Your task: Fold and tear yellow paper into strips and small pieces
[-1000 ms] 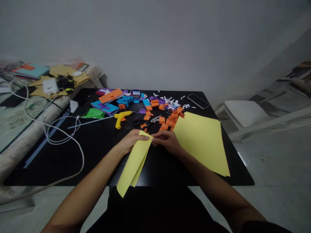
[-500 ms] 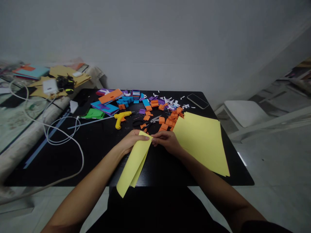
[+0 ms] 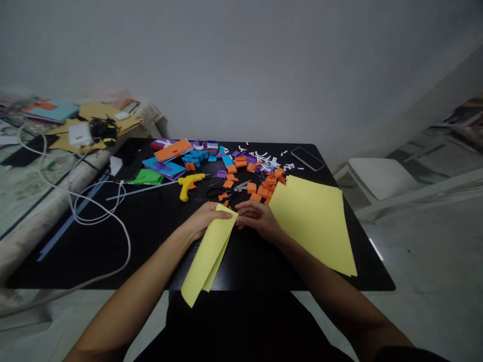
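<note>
A folded yellow sheet of paper (image 3: 210, 251) hangs tilted over the front of the black table, its two layers parted toward the bottom. My left hand (image 3: 202, 220) pinches its top end, thumb on the upper face and fingers behind. Just beyond the sheet's upper right corner is my right hand (image 3: 260, 219), with its fingers apart and nothing seen in them. Behind my hands lie scissors (image 3: 241, 186) and small orange folded paper pieces (image 3: 264, 190). A stack of yellow paper (image 3: 313, 221) rests beside my right forearm.
A yellow glue gun (image 3: 187, 185) lies left of the scissors. Coloured paper folders (image 3: 173, 151), white paper scraps (image 3: 267, 161) and a phone (image 3: 307, 158) are toward the back. A white cable (image 3: 113, 211) loops across the left side. A white chair (image 3: 373, 176) stands at right.
My right hand's fingers have let go of the corner of the folded yellow paper and spread apart. My left hand keeps its hold in the same place.
</note>
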